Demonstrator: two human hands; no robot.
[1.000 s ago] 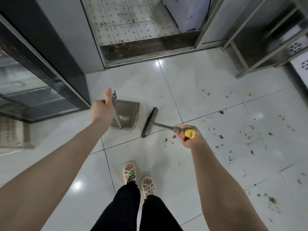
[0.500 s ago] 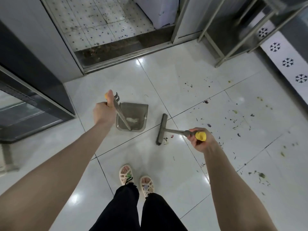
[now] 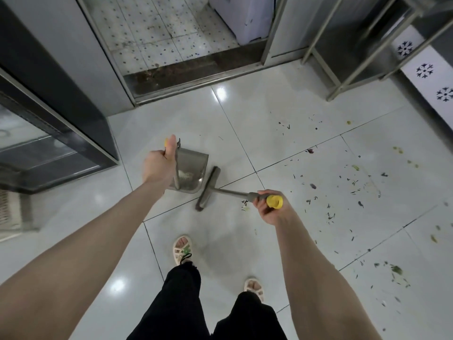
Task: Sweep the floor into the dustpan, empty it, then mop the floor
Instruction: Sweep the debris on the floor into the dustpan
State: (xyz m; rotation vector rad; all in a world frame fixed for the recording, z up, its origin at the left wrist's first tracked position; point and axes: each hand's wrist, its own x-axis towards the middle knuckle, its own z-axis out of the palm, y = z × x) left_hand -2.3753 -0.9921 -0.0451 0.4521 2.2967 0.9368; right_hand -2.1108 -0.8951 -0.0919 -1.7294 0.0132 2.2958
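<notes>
My left hand (image 3: pixel 158 165) grips the top of the grey dustpan's long handle, thumb up along its yellow tip. The dustpan (image 3: pixel 193 168) stands on the white tiled floor (image 3: pixel 282 133), mouth facing right, with a little pale debris inside. My right hand (image 3: pixel 268 207) holds the broom handle just below its yellow end cap. The grey broom head (image 3: pixel 207 189) rests on the floor right at the dustpan's open edge. Dark and green scraps (image 3: pixel 343 190) lie scattered over the tiles to the right of the broom.
A dark glass-fronted cabinet (image 3: pixel 49 133) stands at the left. A doorway with a dirty metal threshold (image 3: pixel 186 74) is ahead. Metal shelf legs (image 3: pixel 343 77) stand at the upper right. My sandalled feet (image 3: pixel 182 250) are below the broom.
The broom head has swept left and now lies against the dustpan's mouth. My view has shifted and my right foot has stepped apart to the right.
</notes>
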